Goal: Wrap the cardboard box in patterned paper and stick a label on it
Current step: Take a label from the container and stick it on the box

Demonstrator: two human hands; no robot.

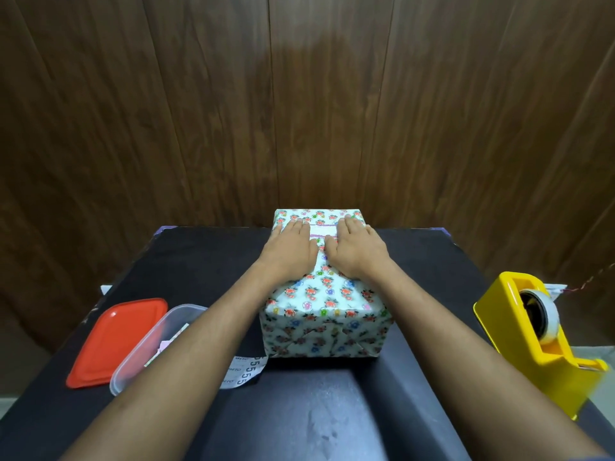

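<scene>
The box (324, 314), fully covered in white paper with small coloured flowers, stands in the middle of the black table (206, 257). Its near end shows folded flaps. My left hand (289, 249) and my right hand (357, 247) lie flat on the box's top, fingers stretched towards the far edge, palms down. Between the two hands a white label (322, 230) with purple lines shows on the top face. Neither hand grips anything.
A red lid (114, 341) and a clear plastic container (151, 344) with paper scraps sit at the left. A strip of white printed stickers (246, 371) lies beside the box's near left corner. A yellow tape dispenser (539, 337) stands at the right edge. A wood-panel wall rises behind.
</scene>
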